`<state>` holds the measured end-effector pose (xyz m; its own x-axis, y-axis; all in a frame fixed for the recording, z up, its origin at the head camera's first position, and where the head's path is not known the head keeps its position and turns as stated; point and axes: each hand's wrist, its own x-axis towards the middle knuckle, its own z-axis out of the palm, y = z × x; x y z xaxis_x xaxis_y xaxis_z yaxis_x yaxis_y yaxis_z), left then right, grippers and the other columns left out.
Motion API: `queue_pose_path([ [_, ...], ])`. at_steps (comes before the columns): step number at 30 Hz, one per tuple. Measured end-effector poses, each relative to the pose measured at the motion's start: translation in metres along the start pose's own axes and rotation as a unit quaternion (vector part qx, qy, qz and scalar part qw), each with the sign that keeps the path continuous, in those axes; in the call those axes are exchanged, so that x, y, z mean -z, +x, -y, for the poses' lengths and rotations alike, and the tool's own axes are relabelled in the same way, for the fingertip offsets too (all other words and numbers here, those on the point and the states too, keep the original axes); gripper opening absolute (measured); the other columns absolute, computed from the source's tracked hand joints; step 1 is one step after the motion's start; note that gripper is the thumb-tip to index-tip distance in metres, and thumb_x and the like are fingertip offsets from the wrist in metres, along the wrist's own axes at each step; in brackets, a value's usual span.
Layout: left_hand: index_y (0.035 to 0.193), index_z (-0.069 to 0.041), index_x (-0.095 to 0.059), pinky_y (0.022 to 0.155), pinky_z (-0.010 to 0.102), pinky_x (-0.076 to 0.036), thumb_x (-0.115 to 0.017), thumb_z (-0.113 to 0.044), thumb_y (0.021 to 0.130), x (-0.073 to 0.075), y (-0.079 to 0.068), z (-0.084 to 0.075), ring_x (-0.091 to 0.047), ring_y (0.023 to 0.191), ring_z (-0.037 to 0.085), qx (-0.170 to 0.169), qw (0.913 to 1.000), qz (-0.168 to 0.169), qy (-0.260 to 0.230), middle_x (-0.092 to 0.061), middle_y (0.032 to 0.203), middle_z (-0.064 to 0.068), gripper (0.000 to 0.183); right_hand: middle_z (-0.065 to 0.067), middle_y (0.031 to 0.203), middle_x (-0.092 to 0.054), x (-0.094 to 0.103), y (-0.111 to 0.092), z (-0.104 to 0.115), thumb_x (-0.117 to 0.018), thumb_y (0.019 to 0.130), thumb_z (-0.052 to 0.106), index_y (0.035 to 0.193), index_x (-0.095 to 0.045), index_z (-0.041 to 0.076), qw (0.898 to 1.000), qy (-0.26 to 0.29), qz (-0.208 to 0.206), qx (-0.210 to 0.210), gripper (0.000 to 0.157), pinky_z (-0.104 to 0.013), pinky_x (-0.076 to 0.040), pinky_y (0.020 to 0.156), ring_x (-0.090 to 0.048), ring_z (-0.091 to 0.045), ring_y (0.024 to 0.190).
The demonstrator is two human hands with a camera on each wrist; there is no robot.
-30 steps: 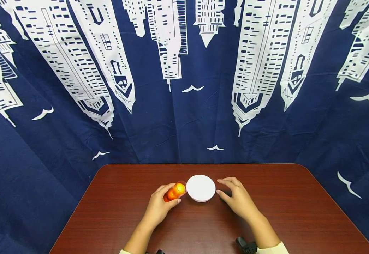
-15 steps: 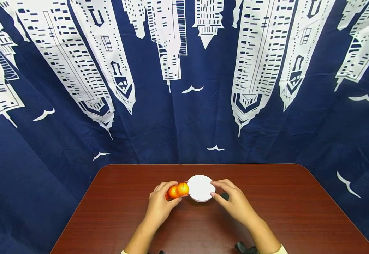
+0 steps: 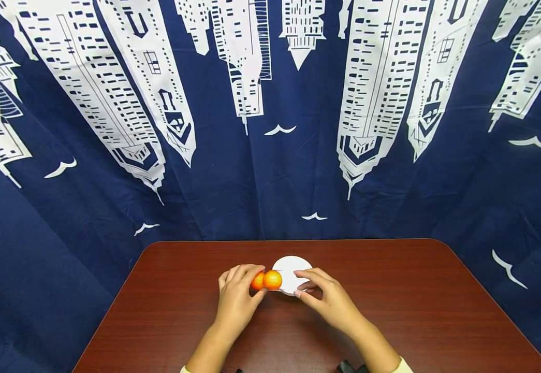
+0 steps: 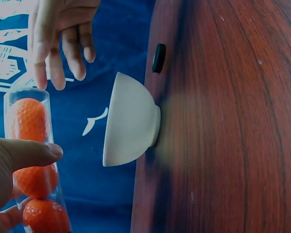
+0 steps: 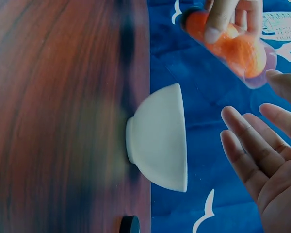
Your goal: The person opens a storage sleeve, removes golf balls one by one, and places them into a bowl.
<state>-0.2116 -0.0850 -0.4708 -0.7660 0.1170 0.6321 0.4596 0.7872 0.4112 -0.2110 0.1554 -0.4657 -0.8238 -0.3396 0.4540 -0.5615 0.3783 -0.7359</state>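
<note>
My left hand (image 3: 238, 298) grips a clear tube (image 4: 49, 114) that holds several small oranges (image 3: 273, 280) in a row. It is tipped, its mouth toward my right hand (image 3: 330, 300), and one orange sits close to that mouth. Slightly curved, spread fingers on my right hand hold nothing and hover near the tube's opening. Below both hands, a white bowl (image 4: 131, 121) stands upright on the table, partly covered by my right fingers in the head view. How far the oranges lie inside the bowl is hidden; its interior does not show in the wrist views.
A small black round cap (image 4: 158, 58) lies on the brown wooden table (image 3: 181, 311), to the right of the bowl; my right hand hides it in the head view. Behind the table hangs a blue cloth (image 3: 289, 181) printed with white buildings and birds.
My left hand has tilted the tube and moved it slightly right, over the bowl's left rim; the oranges have slid toward its mouth. My right hand has moved left over the bowl.
</note>
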Motion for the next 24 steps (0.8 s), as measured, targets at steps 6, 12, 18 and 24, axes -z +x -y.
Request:
queue_pose_path([
  [6,0.116,-0.020,-0.073,0.104,0.056,-0.036,-0.095,-0.015,0.066,-0.001,0.000,-0.002,-0.059,0.115,0.023,-0.046,0.9978,-0.010,0.047,-0.068,0.114,-0.004,0.054,-0.010,0.125,-0.066,-0.007,0.001,0.000,-0.076,0.091,0.021,0.133,-0.063,0.006,1.000,0.006,0.006,0.004,0.046,-0.039,-0.061,0.085,-0.075,-0.020,0.097],
  [12,0.117,-0.021,-0.073,0.106,0.059,-0.036,-0.094,-0.016,0.068,-0.001,0.000,-0.005,-0.058,0.118,0.022,-0.069,0.9940,0.001,0.085,-0.067,0.118,-0.003,0.054,-0.013,0.128,-0.065,-0.015,0.000,-0.001,-0.074,0.092,0.027,0.136,-0.060,0.007,1.000,0.020,0.013,-0.009,0.050,-0.032,-0.061,0.085,-0.075,-0.019,0.099],
  [18,0.119,-0.022,-0.072,0.108,0.059,-0.034,-0.094,-0.013,0.068,0.000,-0.001,-0.007,-0.056,0.121,0.023,-0.087,0.9907,-0.004,0.104,-0.068,0.121,-0.001,0.057,-0.013,0.123,-0.068,-0.020,-0.001,-0.003,-0.073,0.093,0.028,0.136,-0.059,0.004,0.999,0.028,0.009,-0.028,0.051,-0.023,-0.060,0.080,-0.075,-0.019,0.099],
  [24,0.117,-0.020,-0.073,0.108,0.059,-0.032,-0.094,-0.010,0.066,-0.001,-0.002,-0.007,-0.054,0.123,0.025,-0.094,0.9892,-0.017,0.111,-0.068,0.121,0.001,0.057,-0.015,0.126,-0.068,-0.022,-0.001,-0.005,-0.073,0.093,0.025,0.135,-0.059,0.003,0.996,0.071,0.014,-0.045,0.049,-0.020,-0.059,0.082,-0.074,-0.025,0.106],
])
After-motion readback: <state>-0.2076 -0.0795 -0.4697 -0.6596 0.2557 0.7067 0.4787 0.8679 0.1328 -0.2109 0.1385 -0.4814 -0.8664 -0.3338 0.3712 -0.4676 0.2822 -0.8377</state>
